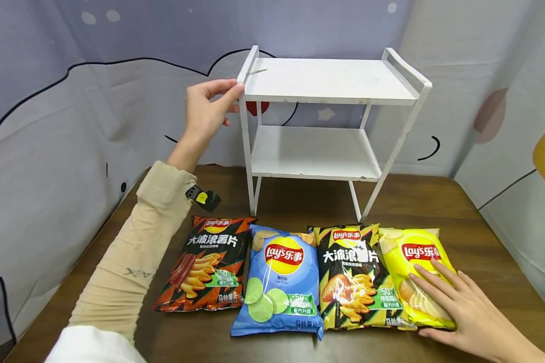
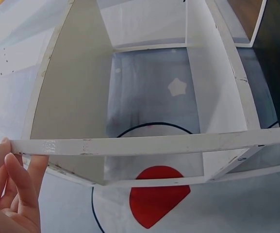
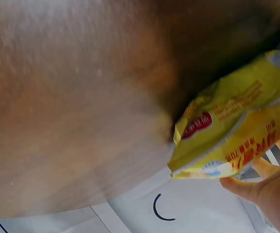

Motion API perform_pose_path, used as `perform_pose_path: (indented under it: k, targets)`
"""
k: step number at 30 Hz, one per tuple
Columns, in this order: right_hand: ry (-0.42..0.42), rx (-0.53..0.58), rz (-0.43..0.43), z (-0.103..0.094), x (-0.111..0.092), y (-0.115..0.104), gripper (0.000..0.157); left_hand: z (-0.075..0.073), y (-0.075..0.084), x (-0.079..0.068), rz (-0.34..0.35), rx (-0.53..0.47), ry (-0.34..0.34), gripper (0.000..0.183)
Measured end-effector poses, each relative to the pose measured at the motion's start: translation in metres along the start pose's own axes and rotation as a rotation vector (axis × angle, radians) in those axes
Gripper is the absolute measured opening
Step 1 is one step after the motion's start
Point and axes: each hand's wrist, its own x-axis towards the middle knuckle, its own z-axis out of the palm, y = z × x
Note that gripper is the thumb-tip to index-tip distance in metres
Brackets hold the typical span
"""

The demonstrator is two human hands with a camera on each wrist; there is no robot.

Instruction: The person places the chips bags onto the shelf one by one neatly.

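With thumb and fingers, my left hand (image 1: 209, 108) pinches the front left corner of the white two-tier shelf (image 1: 331, 80); the left wrist view shows the fingertips on the frame's end. My right hand (image 1: 474, 312) rests with straight fingers over the yellow Lay's chip bag (image 1: 418, 252), the rightmost in a row; its thumb lies at the bag's bottom edge. To the left come a black-and-yellow chip bag (image 1: 351, 257), a blue lime chip bag (image 1: 283, 275) and a black-and-red chip bag (image 1: 209, 262). Part of the yellow bag's front is hidden under my fingers.
The shelf stands toward the back of the brown wooden table (image 1: 186, 343), behind the chip bags. Both its upper board and lower board (image 1: 313, 151) show bare white surfaces. A patterned cloth backdrop (image 1: 131, 101) hangs behind and beside the table.
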Motion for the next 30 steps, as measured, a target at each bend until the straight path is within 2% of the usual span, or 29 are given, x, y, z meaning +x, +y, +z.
perform_pose_path:
  k: [7,15,23,30]
  targets:
    - [-0.005,-0.010,-0.008,0.0069,-0.0049,-0.0001,0.089,0.0002,-0.0001,-0.0014,0.008,0.011,0.002,0.035]
    - [0.015,-0.041,-0.032,0.0096,-0.0022,0.0027,0.082,0.0004,-0.0002,0.0004,0.062,0.021,0.030,0.032]
    - [-0.019,-0.053,-0.066,0.0087,-0.0028,0.0073,0.100,-0.0001,-0.0001,0.0015,0.062,0.025,0.031,0.032]
    - [0.001,-0.064,-0.080,0.0090,-0.0032,0.0063,0.087,-0.0007,-0.0003,0.0011,0.065,0.031,0.029,0.032]
